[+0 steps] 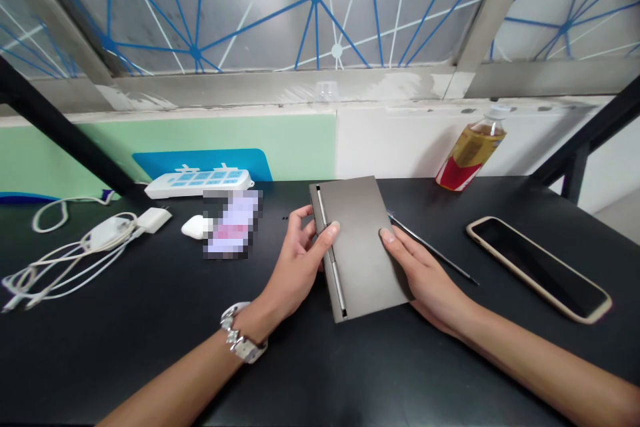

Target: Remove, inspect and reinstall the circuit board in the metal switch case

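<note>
Between my two hands is a flat grey book-like case [367,247], tilted, with a silver rod set in a slot along its left side. What kind of thing it is I cannot tell. My left hand [300,267] grips its left edge, thumb on the front near the rod and fingers behind. My right hand [420,270] grips the right edge, with the thumb on the front and the other fingers partly hidden. A thin dark pen-like stick [440,250] lies on the black table [400,373] just beyond my right hand.
A phone in a beige case [540,270] lies at right, with a drink bottle [473,150] behind it. At left are white cables with chargers [110,233], a power strip [200,181], a white earbud-like case [196,227] and a partly pixelated purple item [234,223]. Black frame bars [75,133] flank the table.
</note>
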{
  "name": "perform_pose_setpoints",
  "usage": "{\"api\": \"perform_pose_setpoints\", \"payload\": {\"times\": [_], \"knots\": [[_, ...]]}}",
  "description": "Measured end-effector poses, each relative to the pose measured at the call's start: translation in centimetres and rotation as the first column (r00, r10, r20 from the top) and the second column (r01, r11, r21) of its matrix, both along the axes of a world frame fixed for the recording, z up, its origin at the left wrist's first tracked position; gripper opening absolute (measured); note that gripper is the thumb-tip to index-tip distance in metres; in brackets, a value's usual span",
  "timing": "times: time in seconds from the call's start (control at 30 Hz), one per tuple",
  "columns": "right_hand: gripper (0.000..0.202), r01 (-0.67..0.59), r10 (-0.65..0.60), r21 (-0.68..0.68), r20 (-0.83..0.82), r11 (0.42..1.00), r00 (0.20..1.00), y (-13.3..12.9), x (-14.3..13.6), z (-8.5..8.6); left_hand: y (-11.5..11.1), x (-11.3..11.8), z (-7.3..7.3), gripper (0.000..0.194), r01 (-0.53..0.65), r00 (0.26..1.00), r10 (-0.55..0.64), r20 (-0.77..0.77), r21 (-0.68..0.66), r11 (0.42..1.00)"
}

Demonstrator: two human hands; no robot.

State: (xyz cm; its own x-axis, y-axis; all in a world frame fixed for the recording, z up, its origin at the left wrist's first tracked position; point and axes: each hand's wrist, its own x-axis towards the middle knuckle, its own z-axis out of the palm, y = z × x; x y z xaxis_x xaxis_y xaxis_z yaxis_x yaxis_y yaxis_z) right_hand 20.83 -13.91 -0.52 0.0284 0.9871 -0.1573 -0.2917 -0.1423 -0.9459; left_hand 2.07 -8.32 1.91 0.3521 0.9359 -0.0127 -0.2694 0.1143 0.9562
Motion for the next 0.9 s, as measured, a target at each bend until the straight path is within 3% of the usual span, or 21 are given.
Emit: {"api": "perform_pose_setpoints", "payload": {"times": [0.23, 0.47, 0.57, 0.67, 0.77, 0.83, 0.9], "knots": [[0.053, -0.056, 0.054, 0.038, 0.039, 0.998, 0.998, -0.1, 0.0, 0.0, -0.7, 0.5, 0.2, 0.054, 0.062, 0.998, -0.062, -0.005, 0.063, 0.996], [0.053, -0.104, 0.079, 0.135, 0.175, 0.985, 0.981, -1.3, -0.6, 1.4, -1.6, 0.3, 1.2, 0.064, 0.135, 0.99, -0.125, -0.059, 0.195, 0.971], [0.045, -0.084, 0.039, 0.22, 0.203, 0.972, 0.978, -1.8, -0.6, 2.1, -2.1, -0.2, 1.9, 0.064, 0.128, 0.987, -0.103, -0.121, 0.213, 0.969], [0.034, -0.017, -0.083, 0.333, 0.283, 0.943, 0.956, -2.3, -0.4, 2.6, -2.3, -0.5, 2.0, 0.063, 0.117, 0.985, -0.095, -0.143, 0.157, 0.981], [0.037, 0.005, -0.286, 0.521, 0.461, 0.854, 0.84, -2.5, 0.1, 2.6, -1.9, -0.7, 1.9, 0.068, 0.18, 0.982, -0.168, -0.087, 0.153, 0.972], [0.054, -0.12, -0.382, 0.65, 0.575, 0.75, 0.723, -2.3, 0.7, 2.4, -1.1, -1.1, 2.1, 0.08, 0.227, 0.973, -0.23, 0.0, 0.156, 0.961], [0.075, -0.339, -0.408, 0.702, 0.665, 0.626, 0.625, -1.9, 1.4, 2.2, 0.0, -1.9, 2.6, 0.088, 0.225, 0.969, -0.232, 0.08, 0.082, 0.971]]}}
